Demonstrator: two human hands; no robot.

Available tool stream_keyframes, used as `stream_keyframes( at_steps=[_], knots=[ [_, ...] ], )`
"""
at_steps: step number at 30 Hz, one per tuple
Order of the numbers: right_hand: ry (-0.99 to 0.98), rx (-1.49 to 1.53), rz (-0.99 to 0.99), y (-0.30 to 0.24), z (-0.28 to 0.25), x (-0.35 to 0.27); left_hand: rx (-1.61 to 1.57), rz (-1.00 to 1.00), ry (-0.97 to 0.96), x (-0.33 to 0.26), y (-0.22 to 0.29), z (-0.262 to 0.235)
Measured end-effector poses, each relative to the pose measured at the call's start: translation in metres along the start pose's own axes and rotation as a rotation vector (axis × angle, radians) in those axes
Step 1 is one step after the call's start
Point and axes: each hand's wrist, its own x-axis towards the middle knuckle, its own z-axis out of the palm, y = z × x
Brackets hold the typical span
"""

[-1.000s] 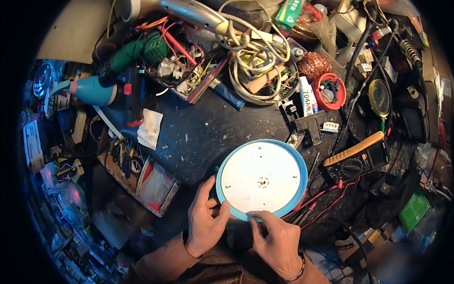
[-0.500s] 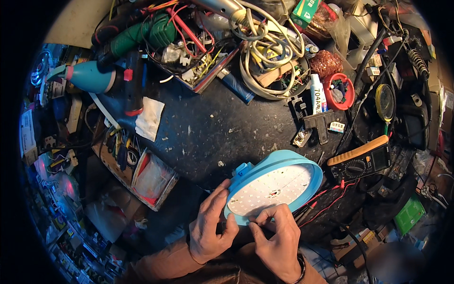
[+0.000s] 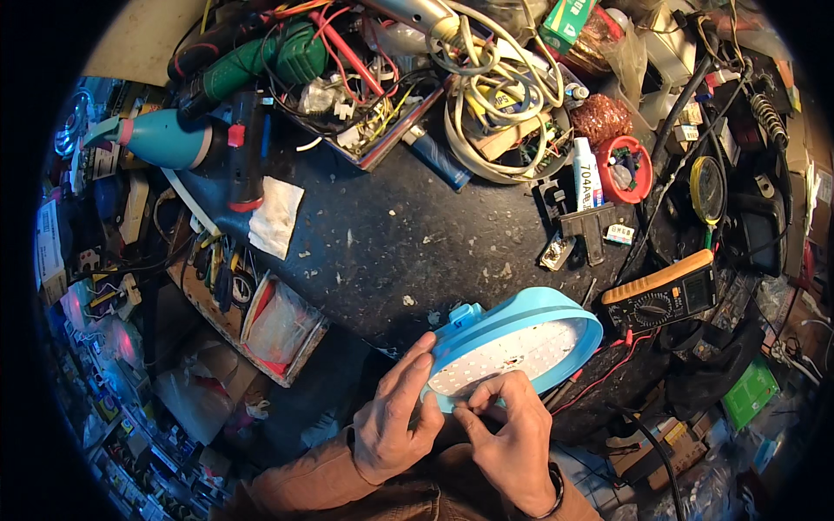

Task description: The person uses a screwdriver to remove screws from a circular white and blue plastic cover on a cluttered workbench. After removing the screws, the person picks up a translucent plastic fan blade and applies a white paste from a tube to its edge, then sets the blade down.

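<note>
Both hands now tip the round blue lamp housing [image 3: 521,343] up on edge, left hand [image 3: 395,417] clamped on its rim, right hand [image 3: 512,434] pinching its near edge, exposing its white inner panel.

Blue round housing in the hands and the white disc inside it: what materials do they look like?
Blue round housing: likely moulded plastic, with a smooth, even, slightly glossy rim and a moulded tab. White disc: matte white with a grid of small dots, probably a painted LED board; metal or laminate can't be told. Left hand steadies the rim; right hand pinches its near edge.
</note>
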Motion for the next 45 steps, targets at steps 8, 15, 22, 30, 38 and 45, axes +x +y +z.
stream_keyframes(
  at_steps=[8,15,22,30,38,45],
  knots=[
    [0.043,0.059,0.02,0.0,0.006,-0.012,-0.083,-0.105,-0.026,-0.004,-0.001,0.002],
    [0.093,0.04,-0.027,0.003,0.007,-0.014,-0.118,-0.133,-0.039,-0.005,0.0,0.002],
    [0.081,-0.021,-0.09,0.006,0.006,-0.012,-0.087,-0.102,-0.038,-0.006,0.003,0.004],
    [0.12,0.065,-0.161,0.012,0.003,-0.014,-0.103,-0.127,-0.024,-0.008,0.003,0.004],
    [0.072,-0.032,-0.16,0.008,0.003,-0.015,-0.082,-0.061,-0.01,-0.005,0.007,0.005],
    [0.073,-0.07,-0.211,0.011,0.002,-0.014,-0.053,-0.034,-0.007,-0.003,0.007,0.006]
  ],
)
